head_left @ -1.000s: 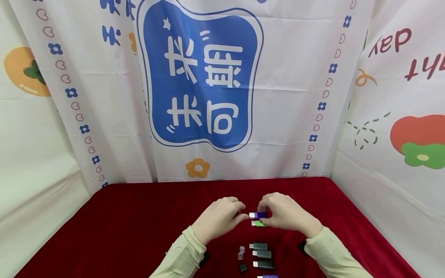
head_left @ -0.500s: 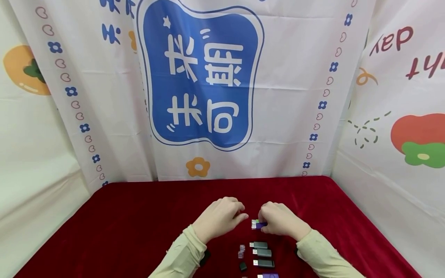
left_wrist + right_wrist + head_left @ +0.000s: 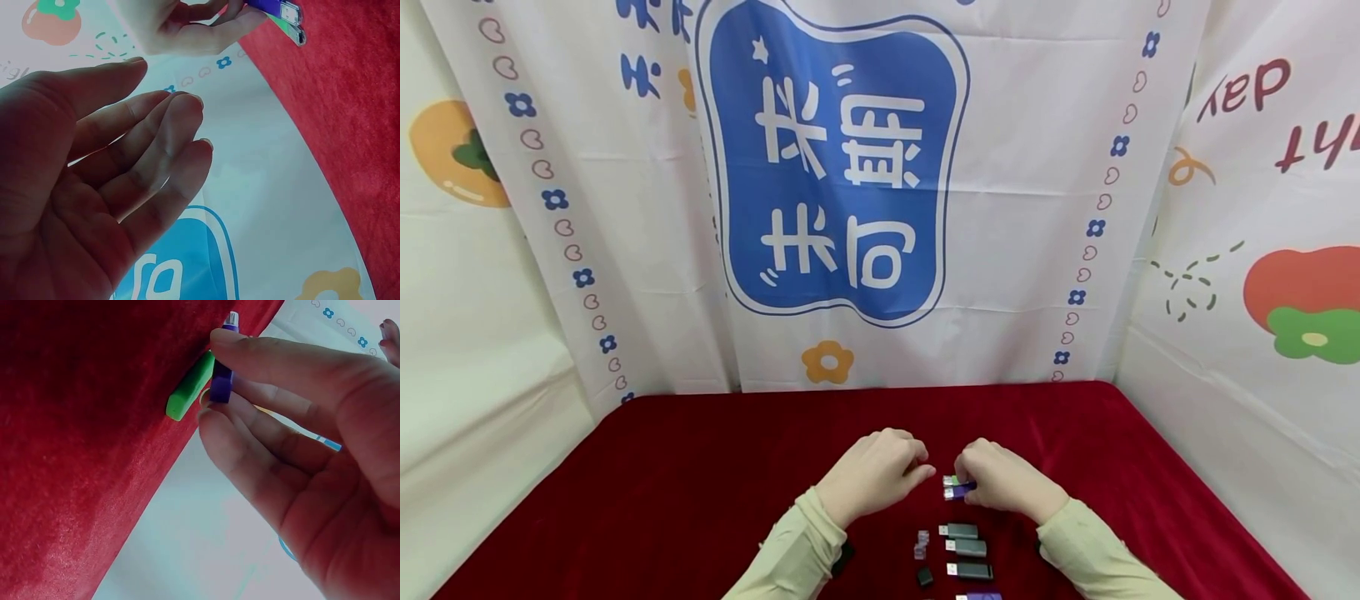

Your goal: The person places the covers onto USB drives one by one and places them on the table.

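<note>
My right hand [image 3: 1003, 477] pinches a purple USB stick [image 3: 222, 384] between thumb and fingertips, its metal plug pointing left in the head view. Right beside it lies a green USB stick [image 3: 189, 389] on the red cloth, on the far side of the purple one and partly covered by my fingers in the head view. To the left, my left hand [image 3: 877, 473] hovers with nothing in it. In the left wrist view its fingers [image 3: 181, 122] are loosely bent, the thumb apart from them.
Nearer on the red cloth [image 3: 700, 500], two grey USB sticks [image 3: 958, 531], a black one [image 3: 973, 571] and another purple one [image 3: 981, 597] form a column. Left of them lie small clear caps [image 3: 921, 546] and a black cap [image 3: 924, 577]. A printed white curtain [image 3: 1000, 250] stands behind.
My right hand has brought the purple USB stick from the far side of the green one to its near side, shifting slightly toward me. The left hand has hardly moved.
</note>
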Available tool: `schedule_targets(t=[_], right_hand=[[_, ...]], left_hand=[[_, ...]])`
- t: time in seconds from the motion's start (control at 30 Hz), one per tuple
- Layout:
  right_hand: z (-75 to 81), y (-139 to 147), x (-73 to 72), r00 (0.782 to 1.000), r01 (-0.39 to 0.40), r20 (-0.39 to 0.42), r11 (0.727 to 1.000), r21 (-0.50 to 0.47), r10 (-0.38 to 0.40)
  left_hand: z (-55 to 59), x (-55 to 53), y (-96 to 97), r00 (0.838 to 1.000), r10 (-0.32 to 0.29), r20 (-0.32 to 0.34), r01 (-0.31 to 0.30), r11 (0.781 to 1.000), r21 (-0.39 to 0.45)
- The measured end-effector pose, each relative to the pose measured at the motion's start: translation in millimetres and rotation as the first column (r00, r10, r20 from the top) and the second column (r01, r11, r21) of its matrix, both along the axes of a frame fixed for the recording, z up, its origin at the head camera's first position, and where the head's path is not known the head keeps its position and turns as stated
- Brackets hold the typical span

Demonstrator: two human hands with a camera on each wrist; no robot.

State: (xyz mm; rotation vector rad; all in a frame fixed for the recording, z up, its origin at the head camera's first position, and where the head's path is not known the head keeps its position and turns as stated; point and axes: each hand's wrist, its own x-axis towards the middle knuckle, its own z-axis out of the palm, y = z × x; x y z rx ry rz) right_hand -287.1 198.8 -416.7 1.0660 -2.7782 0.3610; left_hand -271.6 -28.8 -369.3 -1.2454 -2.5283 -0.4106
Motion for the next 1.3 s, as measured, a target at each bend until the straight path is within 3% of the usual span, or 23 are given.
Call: schedule_targets(t=[0.47,0.73,0.87,1.03,1.13,1.3], right_hand=[[0.2,-1.0,1.0,1.0,0.0,0.014,1.0,0.001,0.0],[6.0,1.6,5.7,0.999,0.035,-0.034,0.998,0.047,-0.034],[20.6,3.9,10.5,0.999,0.039,0.02,0.999,0.032,-0.04],[35.4,-0.6,22.0,0.988,0.007,0.151,1.0,0.015,-0.009],[35.5,-7.3,27.3,0.983,-0.034,0.182,0.999,0.034,0.028],[27.5,-15.7,28.7,0.986,-0.057,0.164,0.995,0.083,0.043]], left_hand=[[-0.7,2.1,-0.3,1.0,-0.003,-0.001,0.003,1.0,-0.009],[-0.1,2.1,-0.9,1.0,0.0,-0.003,0.0,1.0,-0.018],[0.8,1.7,-1.1,1.0,0.003,-0.021,-0.004,1.0,-0.03],[2.0,2.3,-1.5,0.999,0.013,-0.029,-0.015,0.998,-0.057],[2.0,3.0,-1.8,1.0,0.02,-0.02,-0.022,0.997,-0.071],[1.5,3.6,-2.1,1.0,0.031,0.003,-0.03,0.996,-0.079]])
